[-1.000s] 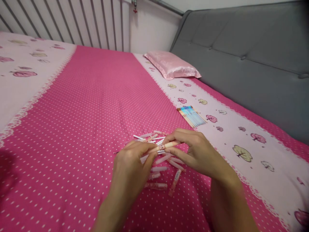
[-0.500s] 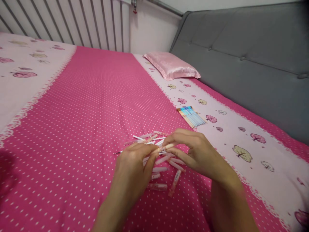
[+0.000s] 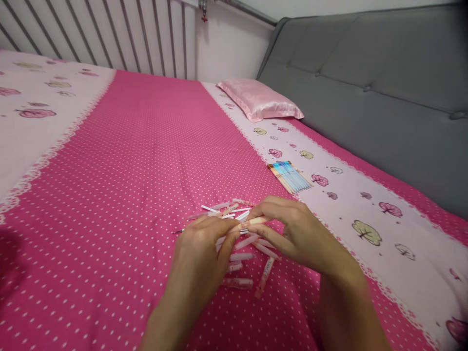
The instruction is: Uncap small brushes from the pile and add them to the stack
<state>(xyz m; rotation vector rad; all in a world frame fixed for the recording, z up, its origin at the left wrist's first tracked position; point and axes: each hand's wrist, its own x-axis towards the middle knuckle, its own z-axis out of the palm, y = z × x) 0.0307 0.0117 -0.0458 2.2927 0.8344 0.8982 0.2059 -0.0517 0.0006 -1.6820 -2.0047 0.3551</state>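
Note:
Between my two hands is a slim cream-coloured pen (image 3: 256,221) with a pinkish patterned section, held level above a loose pile. My left hand (image 3: 201,246) is closed, thumb and fingers pinching its left end. The right hand (image 3: 294,229) pinches the other end, fingertips close to the left ones. Below them lie scattered pen parts: white tubes (image 3: 208,208), pale pink barrels (image 3: 243,256) and a pink printed piece (image 3: 268,267). A dark-tipped pen refill (image 3: 178,231) pokes out left of my left hand, which covers part of the pile.
A neat row of blue and cream pens (image 3: 292,178) lies beyond my right hand on the bedspread (image 3: 146,161). Farther back are a pink satin pillow (image 3: 259,100), a grey padded headboard (image 3: 365,92) and a white radiator (image 3: 120,36).
My right fingers have shifted slightly left along the pen, closing up towards my left hand; the patterned section is now more covered. The pile and the row of pens are unchanged.

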